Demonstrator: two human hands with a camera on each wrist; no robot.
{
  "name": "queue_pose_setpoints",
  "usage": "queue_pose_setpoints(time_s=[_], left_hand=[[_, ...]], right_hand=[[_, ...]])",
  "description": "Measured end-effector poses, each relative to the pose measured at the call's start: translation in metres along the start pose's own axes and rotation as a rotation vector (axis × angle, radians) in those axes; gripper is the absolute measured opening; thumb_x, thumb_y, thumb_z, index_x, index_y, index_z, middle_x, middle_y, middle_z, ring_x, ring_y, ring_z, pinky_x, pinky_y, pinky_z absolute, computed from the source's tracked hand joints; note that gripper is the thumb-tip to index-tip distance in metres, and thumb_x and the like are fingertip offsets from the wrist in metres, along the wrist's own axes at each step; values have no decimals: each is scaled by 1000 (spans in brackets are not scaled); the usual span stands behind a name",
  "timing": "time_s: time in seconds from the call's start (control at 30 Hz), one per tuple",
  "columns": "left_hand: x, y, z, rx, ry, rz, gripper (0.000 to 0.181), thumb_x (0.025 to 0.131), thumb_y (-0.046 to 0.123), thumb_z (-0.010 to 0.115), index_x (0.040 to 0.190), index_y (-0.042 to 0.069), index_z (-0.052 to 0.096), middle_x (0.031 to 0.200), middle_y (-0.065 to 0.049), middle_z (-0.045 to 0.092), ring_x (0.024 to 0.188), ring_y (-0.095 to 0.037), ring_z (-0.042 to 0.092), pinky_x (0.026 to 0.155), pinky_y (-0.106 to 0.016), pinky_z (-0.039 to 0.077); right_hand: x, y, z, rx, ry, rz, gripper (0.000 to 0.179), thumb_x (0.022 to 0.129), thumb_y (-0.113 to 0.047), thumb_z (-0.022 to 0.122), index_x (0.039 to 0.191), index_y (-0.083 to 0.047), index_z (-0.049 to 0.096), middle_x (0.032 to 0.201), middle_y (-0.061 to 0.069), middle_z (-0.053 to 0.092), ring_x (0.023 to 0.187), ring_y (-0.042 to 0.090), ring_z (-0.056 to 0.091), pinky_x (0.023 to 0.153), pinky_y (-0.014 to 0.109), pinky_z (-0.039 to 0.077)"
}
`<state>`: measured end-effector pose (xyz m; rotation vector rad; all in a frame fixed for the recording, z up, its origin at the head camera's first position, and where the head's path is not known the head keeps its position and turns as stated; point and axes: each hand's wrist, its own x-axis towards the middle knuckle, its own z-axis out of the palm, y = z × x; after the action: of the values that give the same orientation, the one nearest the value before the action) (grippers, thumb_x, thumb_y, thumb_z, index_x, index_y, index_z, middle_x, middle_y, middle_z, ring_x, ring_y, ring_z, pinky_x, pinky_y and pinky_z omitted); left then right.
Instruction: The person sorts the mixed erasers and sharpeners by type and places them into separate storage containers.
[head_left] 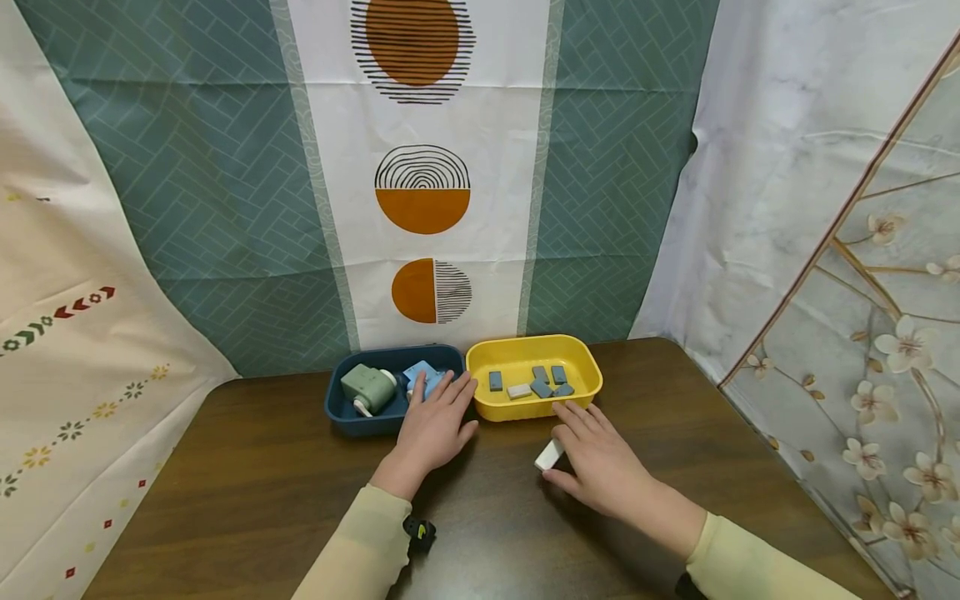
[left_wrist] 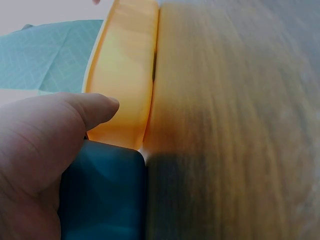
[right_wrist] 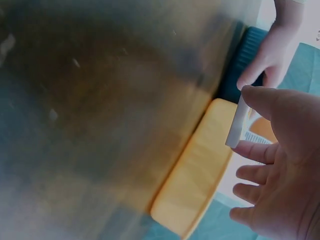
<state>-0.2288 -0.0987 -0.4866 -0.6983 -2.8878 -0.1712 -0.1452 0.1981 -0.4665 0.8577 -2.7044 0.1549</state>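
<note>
My right hand (head_left: 607, 467) pinches a small white rectangular block (head_left: 550, 454) between thumb and index finger, in front of the yellow tray. In the right wrist view the block (right_wrist: 237, 124) stands edge-on between the two fingertips, the other fingers spread apart. My left hand (head_left: 435, 421) lies with fingers extended over the right end of the dark blue tray (head_left: 360, 427), fingertips near the light blue pieces (head_left: 429, 379) inside it. Its thumb overlaps the yellow tray's side in the left wrist view. The yellow tray (head_left: 517, 410) holds several grey-blue blocks (head_left: 542, 388) and one white block (head_left: 518, 391).
A green bottle-like container (head_left: 367, 386) with white parts lies in the left of the blue tray. Both trays stand side by side at the back of the brown wooden table (head_left: 247, 492), close to a patterned cloth backdrop (head_left: 225, 250). A floral cloth (head_left: 847, 400) hangs on the right.
</note>
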Motion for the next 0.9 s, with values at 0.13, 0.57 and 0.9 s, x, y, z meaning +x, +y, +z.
queue_pose_setpoints(time_s=[0.13, 0.57, 0.9], left_hand=[[0, -1, 1, 3, -2, 0, 76, 109, 46, 70, 173, 19, 40, 181, 1, 30, 168, -27, 24, 133, -66, -5], [0, -1, -1, 0, 10, 10, 75, 109, 45, 71, 173, 18, 42, 180, -1, 33, 167, -28, 25, 133, -68, -2], [0, 0, -1, -5, 3, 5, 75, 109, 45, 70, 173, 18, 41, 180, 0, 32, 168, -28, 25, 133, -67, -3]], right_hand=[[7, 3, -7, -24, 14, -4, 56, 94, -45, 89, 122, 0, 70, 159, 26, 56, 151, 46, 50, 126, 66, 35], [26, 12, -20, -42, 63, -19, 57, 94, -44, 90, 123, 1, 70, 156, 27, 58, 149, 47, 51, 126, 66, 35], [34, 18, -22, -40, 68, -20, 59, 95, -44, 89, 126, 2, 70, 158, 28, 56, 150, 48, 50, 125, 67, 35]])
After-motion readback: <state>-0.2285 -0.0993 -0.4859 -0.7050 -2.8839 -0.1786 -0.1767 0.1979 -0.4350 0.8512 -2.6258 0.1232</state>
